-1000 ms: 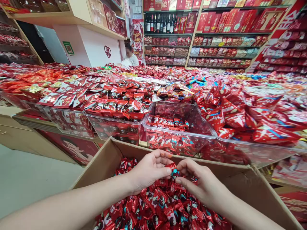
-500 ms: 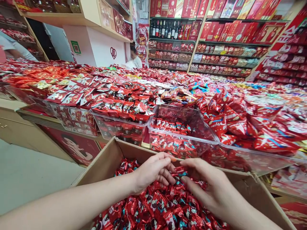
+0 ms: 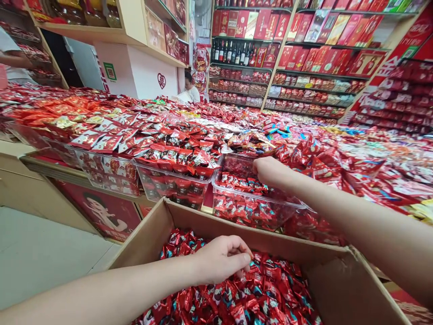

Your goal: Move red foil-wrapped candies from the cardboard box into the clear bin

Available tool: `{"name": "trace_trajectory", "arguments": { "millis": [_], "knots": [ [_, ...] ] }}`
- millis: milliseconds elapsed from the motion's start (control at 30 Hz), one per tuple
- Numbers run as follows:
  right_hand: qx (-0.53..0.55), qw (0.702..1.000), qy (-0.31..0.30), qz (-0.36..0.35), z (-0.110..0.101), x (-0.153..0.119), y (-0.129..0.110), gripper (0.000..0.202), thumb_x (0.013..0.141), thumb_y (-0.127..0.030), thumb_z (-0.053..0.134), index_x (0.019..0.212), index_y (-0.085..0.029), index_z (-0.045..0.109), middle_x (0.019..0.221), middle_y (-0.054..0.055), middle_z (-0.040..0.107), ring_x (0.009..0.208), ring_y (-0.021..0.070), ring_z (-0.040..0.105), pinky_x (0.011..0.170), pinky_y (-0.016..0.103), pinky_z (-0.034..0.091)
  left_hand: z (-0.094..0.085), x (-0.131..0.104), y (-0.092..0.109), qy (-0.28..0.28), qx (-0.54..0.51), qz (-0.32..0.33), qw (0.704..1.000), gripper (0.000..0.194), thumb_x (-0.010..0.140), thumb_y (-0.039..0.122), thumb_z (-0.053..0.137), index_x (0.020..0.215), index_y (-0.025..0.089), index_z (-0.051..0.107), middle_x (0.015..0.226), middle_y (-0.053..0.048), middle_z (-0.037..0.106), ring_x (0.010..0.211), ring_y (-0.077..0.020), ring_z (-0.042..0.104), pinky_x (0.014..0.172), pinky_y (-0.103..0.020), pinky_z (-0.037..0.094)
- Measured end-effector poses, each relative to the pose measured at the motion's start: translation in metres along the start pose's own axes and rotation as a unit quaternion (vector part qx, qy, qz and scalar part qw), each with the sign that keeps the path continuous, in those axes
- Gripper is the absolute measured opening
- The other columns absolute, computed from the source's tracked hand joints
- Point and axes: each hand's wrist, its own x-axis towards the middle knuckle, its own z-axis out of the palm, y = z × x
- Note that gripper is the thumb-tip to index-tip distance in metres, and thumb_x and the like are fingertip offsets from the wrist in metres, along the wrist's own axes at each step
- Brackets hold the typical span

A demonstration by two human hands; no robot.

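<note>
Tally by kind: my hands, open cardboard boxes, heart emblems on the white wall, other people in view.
Left hand, right hand: 2
Open cardboard box: 1
Heart emblem: 1
Person at far left, person at back: 2
Total: 6

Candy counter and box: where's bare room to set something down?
The floor, between beige cabinet and cardboard box, shows a bare patch. Inside the box, the space beside its right wall, above the wrapped candies, looks passable for a hand. Most counter bins are heaped with packets.
</note>
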Motion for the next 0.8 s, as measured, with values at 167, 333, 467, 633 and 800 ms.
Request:
{"name": "trace_trajectory", "arguments": {
  "millis": [167,333,467,633,800],
  "knots": [
    [-0.020,0.997,-0.077,-0.010,0.011,0.021,0.002,0.014,0.080,-0.021,0.050,0.084,-0.011,0.058,0.086,0.006,0.060,0.079,0.0152,0.055,0.070,0.031,0.043,-0.001,-0.003,0.002,0.002,0.060,-0.001,0.998,0.019,0.070,0.027,0.046,0.082,0.015,0.051,0.068,-0.001,0.056,0.062,-0.0106,0.051,0.059,-0.024,0.040],
    [0.012,0.986,-0.154,-0.055,0.019,0.027,-0.004,0.024,0.068,-0.031,0.061,0.086,-0.015,0.061,0.083,0.005,0.062,0.075,0.0165,0.057,0.062,0.024,0.043,-0.003,-0.004,0.000,-0.009,0.132,-0.002,0.991,0.022,0.068,0.029,0.047,0.084,0.017,0.055,0.072,-0.001,0.057,0.062,-0.0103,0.049,0.058,-0.022,0.039],
    [0.036,0.980,-0.178,-0.077,0.027,0.029,-0.009,0.035,0.059,-0.031,0.065,0.091,-0.017,0.061,0.085,0.004,0.063,0.075,0.0182,0.057,0.054,0.020,0.041,-0.004,-0.004,-0.004,-0.025,0.169,-0.001,0.985,0.024,0.067,0.031,0.047,0.085,0.018,0.056,0.068,0.000,0.055,0.059,-0.0096,0.046,0.055,-0.021,0.038],
    [0.054,0.976,-0.187,-0.094,0.036,0.032,-0.010,0.024,0.062,-0.026,0.063,0.084,-0.017,0.062,0.081,0.003,0.063,0.073,0.0175,0.057,0.054,0.021,0.040,-0.004,-0.006,-0.005,-0.049,0.195,-0.005,0.980,0.024,0.067,0.029,0.046,0.086,0.020,0.057,0.067,0.001,0.054,0.057,-0.0095,0.046,0.054,-0.020,0.038],
    [0.055,0.974,-0.198,-0.096,0.039,0.032,-0.007,0.014,0.075,-0.025,0.054,0.082,-0.014,0.060,0.080,0.003,0.061,0.074,0.0142,0.055,0.065,0.027,0.043,-0.005,-0.007,-0.004,-0.050,0.218,-0.008,0.975,0.025,0.067,0.029,0.044,0.087,0.021,0.058,0.072,0.000,0.058,0.061,-0.0110,0.048,0.054,-0.020,0.038]
  ]
}}
